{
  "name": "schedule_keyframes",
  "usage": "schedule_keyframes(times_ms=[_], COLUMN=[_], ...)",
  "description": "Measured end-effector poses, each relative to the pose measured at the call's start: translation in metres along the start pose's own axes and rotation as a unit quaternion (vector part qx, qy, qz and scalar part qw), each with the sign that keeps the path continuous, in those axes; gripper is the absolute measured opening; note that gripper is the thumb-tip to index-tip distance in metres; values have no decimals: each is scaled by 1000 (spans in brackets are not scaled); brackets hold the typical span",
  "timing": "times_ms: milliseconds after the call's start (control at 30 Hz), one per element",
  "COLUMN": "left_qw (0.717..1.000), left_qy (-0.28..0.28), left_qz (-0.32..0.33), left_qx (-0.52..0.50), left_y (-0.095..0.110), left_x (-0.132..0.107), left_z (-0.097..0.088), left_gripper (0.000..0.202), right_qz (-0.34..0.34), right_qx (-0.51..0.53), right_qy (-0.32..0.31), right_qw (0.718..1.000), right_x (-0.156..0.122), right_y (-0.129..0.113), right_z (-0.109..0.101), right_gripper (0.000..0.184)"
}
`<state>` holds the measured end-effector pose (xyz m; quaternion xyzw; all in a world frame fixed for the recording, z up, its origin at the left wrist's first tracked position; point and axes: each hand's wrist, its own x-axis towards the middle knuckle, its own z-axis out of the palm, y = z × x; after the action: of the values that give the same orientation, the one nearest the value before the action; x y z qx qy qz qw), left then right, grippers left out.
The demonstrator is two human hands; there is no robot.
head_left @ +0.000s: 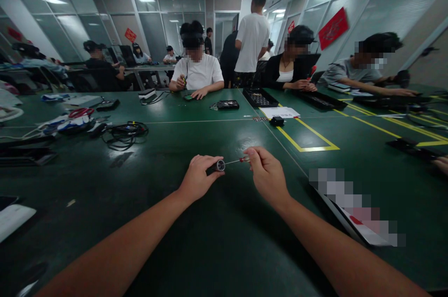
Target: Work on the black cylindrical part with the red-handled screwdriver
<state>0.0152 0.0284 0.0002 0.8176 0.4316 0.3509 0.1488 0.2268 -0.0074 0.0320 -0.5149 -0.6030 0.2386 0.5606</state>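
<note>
My left hand (199,178) is closed around a dark screwdriver handle (217,166) whose silver-ringed end points right. My right hand (265,173) pinches the red end of a thin metal bit (238,161) between thumb and fingers. The bit's thin shaft reaches toward the handle's opening; whether it is inside I cannot tell. Both hands hover just above the dark green table (175,222), close together at its middle.
Several people sit across the table with black trays (259,98) and small devices (227,105); one person stands behind. A tangle of black cables (124,133) lies left. A yellow taped rectangle (308,141) marks the table right. A flat tray (353,220) lies near my right forearm.
</note>
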Motion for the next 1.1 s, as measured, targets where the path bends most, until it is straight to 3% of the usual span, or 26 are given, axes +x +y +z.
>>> schedule_keyframes(times_ms=[267, 367, 433, 500, 600, 767, 1100], left_qw=[1000, 1000, 999, 999, 999, 1000, 1000], left_qy=[2, 8, 21, 28, 18, 0, -12], left_qz=[1, 17, 25, 13, -11, 3, 5], left_qx=[-1, 8, 23, 32, 23, 22, 16], left_y=[4, 4, 0, -4, -10, -5, -1], left_x=[1, 3, 4, 6, 6, 3, 2], left_z=[-1, -4, -6, -7, -6, -4, -5], left_gripper=[36, 36, 36, 37, 39, 39, 40], right_qz=[17, 82, 167, 193, 157, 87, 17], right_qx=[55, 144, 240, 271, 247, 176, 99], right_qy=[0, 18, 11, 35, 69, 37, 29], right_qw=[998, 986, 956, 942, 954, 980, 994], right_x=[0, 5, 10, 14, 15, 8, 5], right_y=[5, 13, 20, 25, 24, 16, 12], right_z=[6, 9, 9, 9, 8, 10, 7], right_gripper=[27, 30, 31, 29, 28, 30, 23])
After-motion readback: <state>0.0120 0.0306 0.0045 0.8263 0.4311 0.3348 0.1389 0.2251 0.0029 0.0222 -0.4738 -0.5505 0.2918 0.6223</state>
